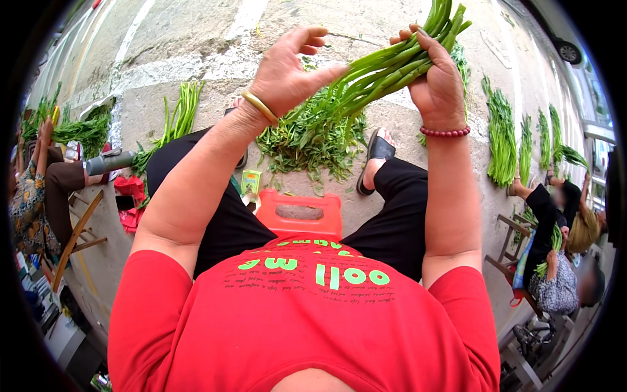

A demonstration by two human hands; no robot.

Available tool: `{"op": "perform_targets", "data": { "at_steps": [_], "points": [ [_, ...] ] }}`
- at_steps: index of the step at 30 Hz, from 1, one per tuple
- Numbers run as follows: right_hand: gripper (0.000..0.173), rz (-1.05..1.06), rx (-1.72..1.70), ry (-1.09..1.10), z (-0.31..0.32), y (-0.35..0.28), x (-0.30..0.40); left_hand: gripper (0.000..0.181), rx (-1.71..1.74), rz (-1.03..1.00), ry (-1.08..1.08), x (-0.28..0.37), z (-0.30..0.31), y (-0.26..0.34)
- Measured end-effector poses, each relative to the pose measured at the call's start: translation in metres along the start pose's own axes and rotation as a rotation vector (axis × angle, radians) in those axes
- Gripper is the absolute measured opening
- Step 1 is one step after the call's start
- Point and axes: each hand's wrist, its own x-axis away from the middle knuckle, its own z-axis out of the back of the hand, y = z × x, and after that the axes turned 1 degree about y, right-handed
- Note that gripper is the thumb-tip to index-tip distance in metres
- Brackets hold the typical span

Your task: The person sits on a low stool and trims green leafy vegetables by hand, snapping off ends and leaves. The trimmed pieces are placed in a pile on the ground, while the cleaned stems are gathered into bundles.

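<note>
My right hand grips a bunch of long green leafy stalks, which look like water spinach. Its thick stem ends point up and away, while the leafy ends hang toward the lower left. Beside the bunch is my left hand, palm turned toward it and fingers apart, holding nothing. The left thumb tip meets the stalks' edge in the picture; whether it touches cannot be told. Below, between my sandalled feet, a heap of loose green leaves covers the concrete. More stalks lie by my left knee.
An orange-red plastic stool shows between my thighs, with a small green-yellow box near it. A grey bottle and red plastic bag are at left. Stalk bundles line the right. Seated people handle greens on both sides.
</note>
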Motion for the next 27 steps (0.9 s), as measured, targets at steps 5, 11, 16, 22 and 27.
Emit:
{"op": "perform_targets", "data": {
  "at_steps": [5,11,16,22,27],
  "points": [
    [0.021,0.027,-0.006,0.108,-0.038,0.043,0.005,0.092,-0.501,-0.24,0.163,0.013,-0.064,-0.001],
    [0.035,0.154,0.223,-0.021,-0.063,0.047,0.014,0.037,-0.051,-0.01,0.069,-0.014,-0.066,-0.021],
    [0.05,0.05,0.482,-0.364,-0.029,0.005,0.014,0.022,0.568,0.204,-0.404,-0.02,-0.026,-0.001],
    [0.05,-0.188,0.19,-0.552,-0.018,0.008,0.02,0.029,0.768,0.368,-0.738,0.003,-0.011,0.029],
    [0.043,-0.233,-0.024,-0.443,-0.026,0.012,0.021,0.034,0.947,0.564,-0.817,0.012,-0.021,0.023]
  ]
}}
